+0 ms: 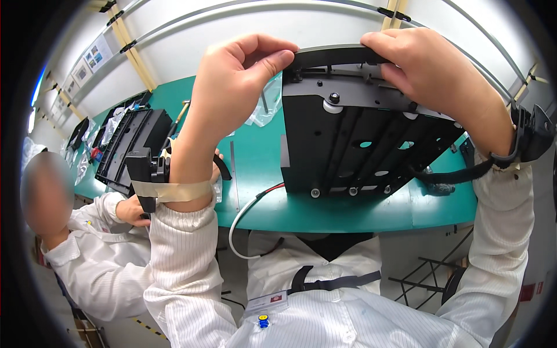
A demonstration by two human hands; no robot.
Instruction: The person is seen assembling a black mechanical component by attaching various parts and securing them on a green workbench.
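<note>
Pinched a black strip (336,56) at left with the left hand (232,81), grasped it at right with the right hand (426,64), atop a black chassis (310,145).

I wear a white coat (360,316) with fine dark stripes, its loose left sleeve (185,261) gathered at the cuff. My left hand (235,87) and right hand (415,61) are bare; each wrist carries a chunky black device, the left one (146,173) bound with beige tape (174,192), the right one (529,134) trailing a black strap (455,176). My front bears a badge (268,303) and a yellow-and-blue button (264,321).
</note>
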